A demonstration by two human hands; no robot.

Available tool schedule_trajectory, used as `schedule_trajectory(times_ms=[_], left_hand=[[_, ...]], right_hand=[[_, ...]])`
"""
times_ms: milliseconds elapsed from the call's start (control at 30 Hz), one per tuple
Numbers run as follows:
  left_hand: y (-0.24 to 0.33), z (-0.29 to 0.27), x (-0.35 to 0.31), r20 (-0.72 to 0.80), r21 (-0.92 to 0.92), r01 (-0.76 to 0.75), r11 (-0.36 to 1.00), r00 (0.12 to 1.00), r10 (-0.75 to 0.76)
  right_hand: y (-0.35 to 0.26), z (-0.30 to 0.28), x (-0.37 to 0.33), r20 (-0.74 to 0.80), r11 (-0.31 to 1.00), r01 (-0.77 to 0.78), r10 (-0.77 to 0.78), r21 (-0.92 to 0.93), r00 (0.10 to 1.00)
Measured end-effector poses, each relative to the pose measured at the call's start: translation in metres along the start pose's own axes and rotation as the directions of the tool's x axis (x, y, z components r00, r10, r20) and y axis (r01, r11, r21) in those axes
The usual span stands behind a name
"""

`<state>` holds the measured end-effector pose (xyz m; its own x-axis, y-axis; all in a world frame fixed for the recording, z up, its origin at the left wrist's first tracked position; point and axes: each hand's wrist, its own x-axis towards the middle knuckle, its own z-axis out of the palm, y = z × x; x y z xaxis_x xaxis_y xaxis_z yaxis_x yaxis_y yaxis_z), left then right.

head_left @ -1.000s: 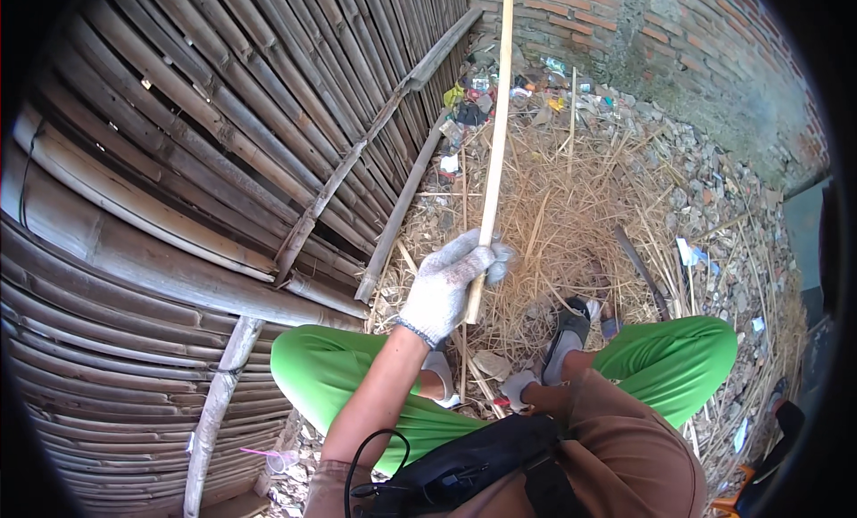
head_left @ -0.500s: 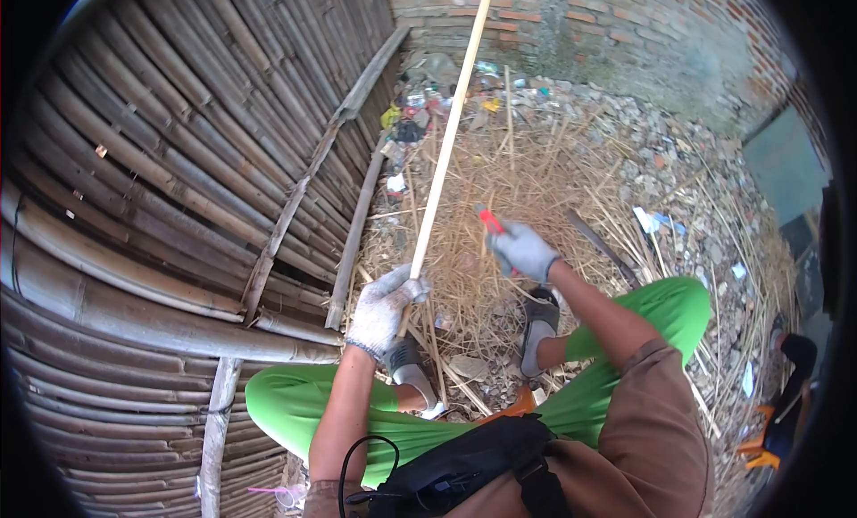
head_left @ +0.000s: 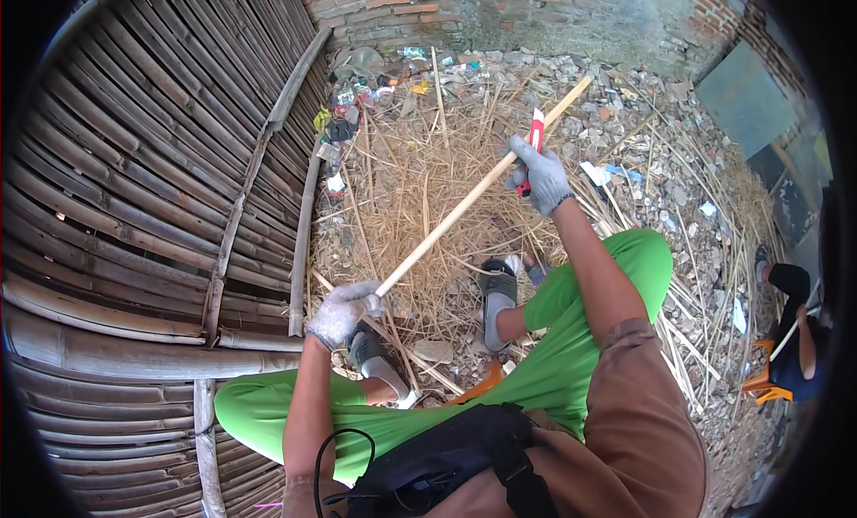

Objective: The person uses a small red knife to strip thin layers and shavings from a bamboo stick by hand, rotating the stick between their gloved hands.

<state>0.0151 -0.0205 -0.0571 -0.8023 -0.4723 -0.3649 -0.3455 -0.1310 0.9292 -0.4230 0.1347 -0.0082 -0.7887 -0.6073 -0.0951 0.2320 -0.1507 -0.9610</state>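
Over the dry straw, between our green-clad knees and the brick wall, we have a long pale stick at a slant, its far end to the right. Our left hand is closed on the near end. Our right hand is curled snugly about a slim red tool, which overlaps the stick towards its far end (we cannot tell whether those fingers also pinch the wood, or how firmly the tool meets it). On our left stands the slatted bamboo wall, with coloured rubbish near its far end. Stony rubble edges the straw, and thin loose strips lie beside our right knee. At far right we see another person on an orange stool.
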Motion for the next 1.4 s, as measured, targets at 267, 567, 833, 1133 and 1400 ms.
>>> schedule_trajectory(times_ms=[267, 567, 833, 1133, 1400], left_hand=[[0.042, 0.054, 0.023, -0.121, 0.856, -0.418, 0.303, 0.408, 0.905], [-0.02, 0.099, 0.027, -0.156, 0.55, -0.377, 0.745, 0.83, 0.535], [0.023, 0.067, 0.022, -0.228, 0.93, -0.147, 0.337, 0.486, 0.843], [-0.006, -0.014, 0.016, -0.223, 0.881, 0.032, 0.471, 0.908, 0.355], [-0.01, 0.037, 0.029, -0.181, 0.365, -0.015, 0.931, 0.98, 0.087]], right_hand=[[0.021, 0.023, -0.009, -0.008, 0.999, 0.039, -0.039, 0.005, 0.999], [0.051, 0.052, -0.027, -0.006, 0.997, -0.032, 0.032, 0.066, 0.999], [0.066, 0.052, -0.023, -0.049, 0.98, -0.098, 0.108, 0.171, 0.993], [0.06, 0.028, 0.011, -0.108, 0.995, -0.035, 0.045, 0.094, 0.993], [0.053, 0.032, -0.003, -0.077, 0.997, -0.042, 0.038, -0.059, 0.996]])
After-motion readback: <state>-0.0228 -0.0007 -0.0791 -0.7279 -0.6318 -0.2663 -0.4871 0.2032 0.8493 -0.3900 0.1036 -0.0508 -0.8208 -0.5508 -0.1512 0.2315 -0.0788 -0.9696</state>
